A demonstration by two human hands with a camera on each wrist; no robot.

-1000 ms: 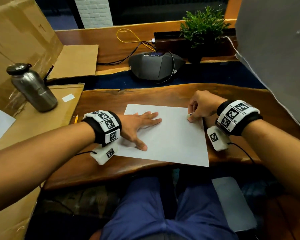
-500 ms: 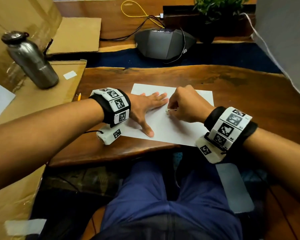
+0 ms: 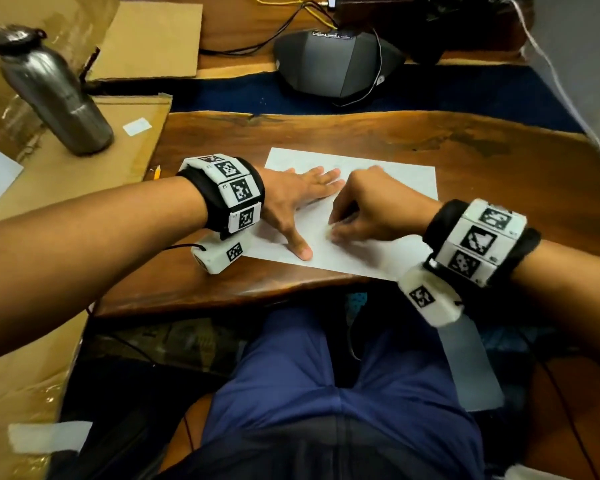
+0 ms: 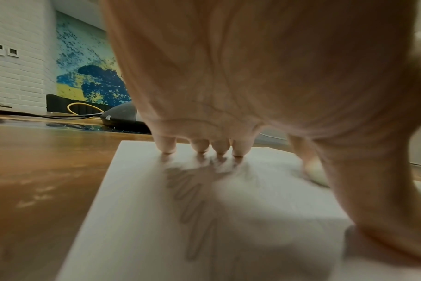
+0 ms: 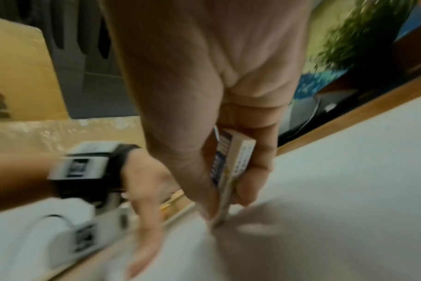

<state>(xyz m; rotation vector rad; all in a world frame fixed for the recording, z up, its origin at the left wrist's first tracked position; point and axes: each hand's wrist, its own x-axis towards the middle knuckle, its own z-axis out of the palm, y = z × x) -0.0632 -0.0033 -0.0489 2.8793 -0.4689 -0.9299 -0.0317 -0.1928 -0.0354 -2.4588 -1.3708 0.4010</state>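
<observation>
A white sheet of paper [image 3: 388, 174] lies on the wooden desk [image 3: 326, 133]. My left hand [image 3: 298, 199] lies flat on the sheet's left part, fingers straight and thumb spread toward the near edge. Pencil scribbles [image 4: 195, 201] show on the paper under that palm in the left wrist view. My right hand [image 3: 364, 213] is curled just right of the left one, pinching a white eraser in a blue-printed sleeve [image 5: 228, 167]. The eraser's lower end touches the paper [image 5: 349, 171]. The right hand is blurred in the head view.
A steel water bottle [image 3: 52, 91] stands on cardboard [image 3: 84, 188] at the left. A yellow pencil [image 3: 156, 172] lies by the desk's left edge. A dark conference speaker [image 3: 333, 64] with cables sits behind the desk. A grey panel [image 3: 582, 46] rises at the right.
My right hand has moved left across the paper, from its right edge to beside the left hand, then toward the near edge. The left hand stays flat. The head has tilted down.
</observation>
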